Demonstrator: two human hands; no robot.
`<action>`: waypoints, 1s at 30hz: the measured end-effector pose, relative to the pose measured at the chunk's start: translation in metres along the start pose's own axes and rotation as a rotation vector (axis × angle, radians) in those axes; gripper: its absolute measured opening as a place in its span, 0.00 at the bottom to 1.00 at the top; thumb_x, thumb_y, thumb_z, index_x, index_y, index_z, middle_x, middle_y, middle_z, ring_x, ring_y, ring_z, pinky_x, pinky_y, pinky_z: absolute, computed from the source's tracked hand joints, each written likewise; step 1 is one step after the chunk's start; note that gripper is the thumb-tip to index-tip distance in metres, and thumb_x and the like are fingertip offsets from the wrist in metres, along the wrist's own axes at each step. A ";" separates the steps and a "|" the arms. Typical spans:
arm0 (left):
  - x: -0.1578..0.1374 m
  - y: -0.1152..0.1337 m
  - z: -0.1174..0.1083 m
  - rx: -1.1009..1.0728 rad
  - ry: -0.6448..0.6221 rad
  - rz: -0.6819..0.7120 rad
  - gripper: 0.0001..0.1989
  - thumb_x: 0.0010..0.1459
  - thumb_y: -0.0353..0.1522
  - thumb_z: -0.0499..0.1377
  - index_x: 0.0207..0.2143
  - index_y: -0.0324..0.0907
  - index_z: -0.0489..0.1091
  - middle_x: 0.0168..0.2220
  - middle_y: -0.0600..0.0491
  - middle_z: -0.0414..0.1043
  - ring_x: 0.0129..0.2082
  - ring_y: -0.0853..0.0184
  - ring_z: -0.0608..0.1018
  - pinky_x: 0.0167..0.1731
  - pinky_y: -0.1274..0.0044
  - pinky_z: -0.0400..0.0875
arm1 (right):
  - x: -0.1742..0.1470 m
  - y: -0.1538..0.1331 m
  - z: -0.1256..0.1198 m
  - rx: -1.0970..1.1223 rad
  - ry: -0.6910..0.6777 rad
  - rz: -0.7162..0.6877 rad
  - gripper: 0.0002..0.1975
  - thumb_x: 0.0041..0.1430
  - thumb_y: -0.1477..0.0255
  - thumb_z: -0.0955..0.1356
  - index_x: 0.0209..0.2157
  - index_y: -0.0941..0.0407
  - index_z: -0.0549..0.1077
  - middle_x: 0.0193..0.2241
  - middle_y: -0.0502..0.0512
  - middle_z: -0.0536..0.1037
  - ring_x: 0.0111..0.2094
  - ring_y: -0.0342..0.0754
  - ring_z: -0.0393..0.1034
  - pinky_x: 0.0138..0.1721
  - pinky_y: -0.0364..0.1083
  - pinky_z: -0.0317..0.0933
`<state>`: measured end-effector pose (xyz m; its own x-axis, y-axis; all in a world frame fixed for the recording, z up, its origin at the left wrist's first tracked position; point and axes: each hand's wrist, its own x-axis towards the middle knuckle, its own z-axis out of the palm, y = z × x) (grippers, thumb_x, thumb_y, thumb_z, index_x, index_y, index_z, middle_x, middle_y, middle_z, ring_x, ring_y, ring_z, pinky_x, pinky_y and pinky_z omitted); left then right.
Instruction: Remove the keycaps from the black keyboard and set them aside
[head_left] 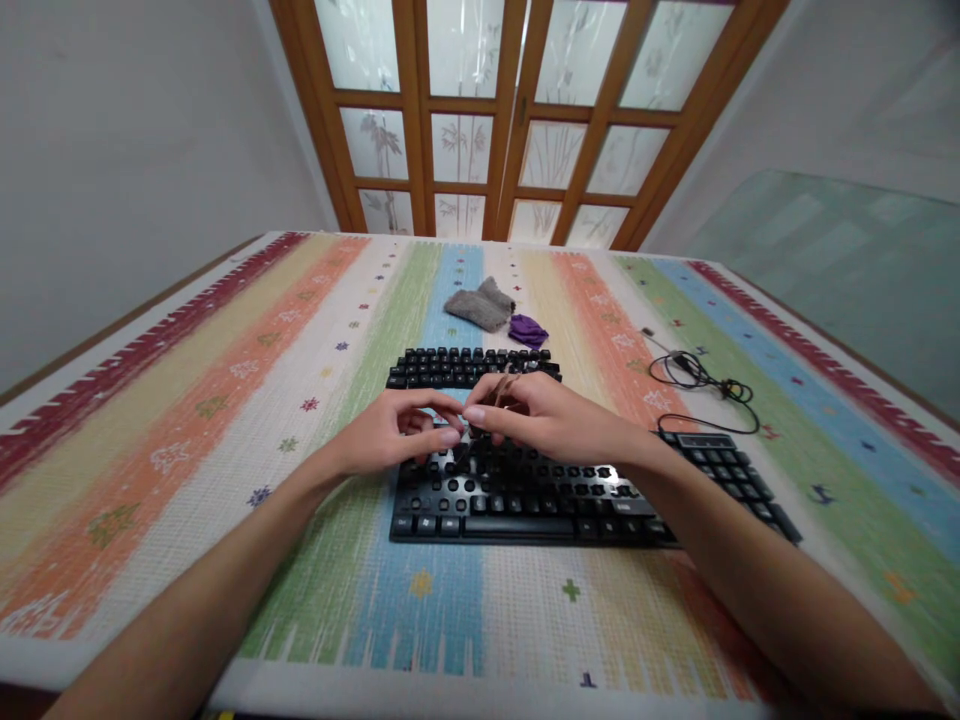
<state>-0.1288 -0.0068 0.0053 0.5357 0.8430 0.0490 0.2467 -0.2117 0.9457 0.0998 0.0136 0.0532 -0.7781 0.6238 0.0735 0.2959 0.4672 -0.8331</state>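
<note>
A black keyboard (525, 528) lies on the striped tablecloth, with many keycaps off its upper and middle rows. Over its left part, my left hand (394, 430) is closed in a pinch, thumb and fingertips close together. My right hand (536, 408) meets it there, thumb against the curled fingers, closed around a thin brownish object (501, 392) whose kind I cannot make out. A small dark piece shows between the two hands, too blurred to name. Loose black keycaps (439, 368) stand in rows just behind the keyboard, partly hidden by my right hand.
Farther back lie a crumpled grey cloth (480, 306) and a purple cloth (528, 331). At the right, the keyboard's black cable (701, 378) is coiled on the striped tablecloth (300, 480). Wood-framed glass doors (465, 130) stand beyond the table, and a greenish glass panel (840, 260) is at the right.
</note>
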 end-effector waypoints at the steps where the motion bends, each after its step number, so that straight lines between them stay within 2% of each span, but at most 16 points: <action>1: 0.000 0.001 0.000 -0.032 -0.030 -0.003 0.18 0.55 0.38 0.64 0.45 0.37 0.73 0.30 0.54 0.74 0.21 0.74 0.71 0.22 0.81 0.66 | -0.001 -0.001 -0.001 0.004 0.007 -0.005 0.16 0.68 0.60 0.64 0.38 0.59 0.74 0.30 0.51 0.76 0.30 0.42 0.69 0.34 0.42 0.60; 5: 0.001 0.000 0.001 -0.075 -0.086 -0.014 0.16 0.52 0.35 0.67 0.42 0.37 0.74 0.26 0.58 0.72 0.18 0.78 0.66 0.20 0.83 0.59 | -0.003 -0.003 -0.003 0.041 0.003 -0.022 0.15 0.67 0.61 0.65 0.40 0.59 0.74 0.30 0.50 0.75 0.30 0.42 0.68 0.35 0.42 0.60; 7: 0.001 -0.001 0.001 -0.102 -0.089 -0.030 0.16 0.50 0.34 0.68 0.41 0.37 0.74 0.29 0.56 0.74 0.19 0.79 0.65 0.20 0.83 0.57 | -0.002 -0.003 -0.003 0.047 -0.007 -0.022 0.15 0.67 0.61 0.65 0.41 0.59 0.74 0.29 0.50 0.75 0.29 0.42 0.67 0.34 0.42 0.60; 10: 0.001 -0.003 0.000 -0.160 -0.086 -0.049 0.19 0.48 0.32 0.69 0.43 0.38 0.74 0.36 0.52 0.77 0.20 0.79 0.66 0.22 0.83 0.60 | -0.001 -0.002 -0.003 0.049 -0.012 -0.024 0.16 0.67 0.61 0.65 0.41 0.59 0.74 0.29 0.50 0.76 0.28 0.42 0.66 0.32 0.42 0.59; 15: 0.001 -0.007 0.000 -0.259 -0.100 -0.078 0.22 0.47 0.29 0.70 0.46 0.38 0.73 0.37 0.50 0.79 0.22 0.78 0.69 0.24 0.83 0.64 | 0.000 0.003 -0.004 0.074 -0.041 -0.041 0.15 0.67 0.62 0.66 0.41 0.60 0.75 0.30 0.50 0.77 0.28 0.41 0.66 0.32 0.41 0.58; 19: 0.002 -0.011 0.001 -0.309 -0.090 -0.057 0.20 0.49 0.28 0.69 0.46 0.38 0.72 0.36 0.51 0.79 0.29 0.74 0.77 0.31 0.82 0.70 | -0.001 0.004 -0.007 0.092 -0.067 -0.031 0.14 0.67 0.63 0.66 0.43 0.59 0.75 0.31 0.51 0.78 0.29 0.41 0.67 0.33 0.41 0.59; 22: 0.002 -0.013 0.001 -0.255 -0.053 -0.019 0.19 0.51 0.28 0.69 0.46 0.39 0.72 0.37 0.51 0.79 0.33 0.72 0.79 0.33 0.81 0.72 | -0.001 0.004 -0.008 0.077 -0.056 -0.035 0.13 0.67 0.65 0.66 0.44 0.59 0.75 0.34 0.52 0.78 0.32 0.43 0.69 0.35 0.42 0.60; 26: 0.002 -0.015 0.002 -0.118 0.006 0.046 0.17 0.52 0.30 0.68 0.45 0.40 0.73 0.38 0.51 0.79 0.35 0.71 0.79 0.34 0.81 0.73 | -0.001 0.003 -0.008 0.014 -0.010 -0.028 0.12 0.66 0.65 0.66 0.43 0.59 0.76 0.32 0.52 0.79 0.31 0.43 0.69 0.34 0.42 0.60; 30: 0.002 -0.016 0.004 0.002 0.075 0.091 0.16 0.52 0.31 0.69 0.44 0.41 0.74 0.38 0.51 0.79 0.35 0.70 0.79 0.31 0.81 0.73 | -0.002 0.001 -0.009 -0.030 0.024 -0.001 0.12 0.66 0.66 0.66 0.42 0.60 0.76 0.31 0.52 0.79 0.30 0.42 0.69 0.33 0.42 0.60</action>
<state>-0.1289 -0.0035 -0.0112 0.4942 0.8548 0.1581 0.2013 -0.2894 0.9358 0.1062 0.0187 0.0568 -0.7649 0.6382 0.0877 0.3121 0.4862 -0.8162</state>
